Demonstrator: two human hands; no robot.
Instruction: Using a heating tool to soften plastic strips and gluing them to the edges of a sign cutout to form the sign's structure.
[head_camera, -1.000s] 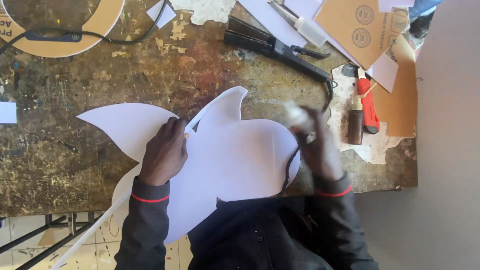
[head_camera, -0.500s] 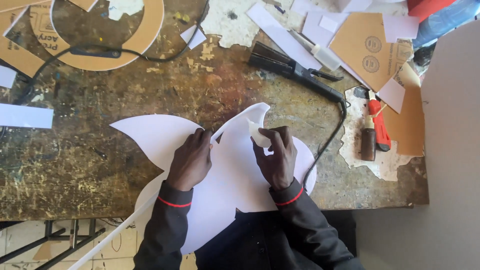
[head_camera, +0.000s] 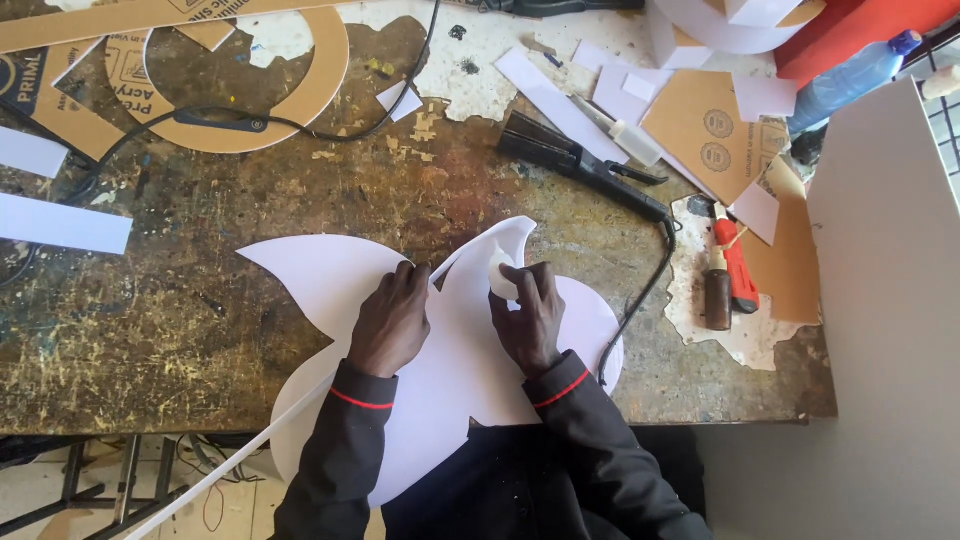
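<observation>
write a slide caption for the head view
Left hand flat on a white cutout; right hand presses a small white pad on it, on a worn workbench.

cutout sheet (head_camera: 450, 380) on workbench (head_camera: 150, 340); knife (head_camera: 735, 265) to its right.

Person, head-camera view, both forearms in frame. Left hand (head_camera: 392, 322) bare, no glove, ring or watch showing. Right hand (head_camera: 530, 318) bare likewise. Each arm clad in a long dark charcoal fabric sleeve (head_camera: 345, 440), cuff ribbed, with one thin red stripe (head_camera: 358, 400) circling it just above the wrist. Matching dark garment covers the torso (head_camera: 480, 490) below.
</observation>
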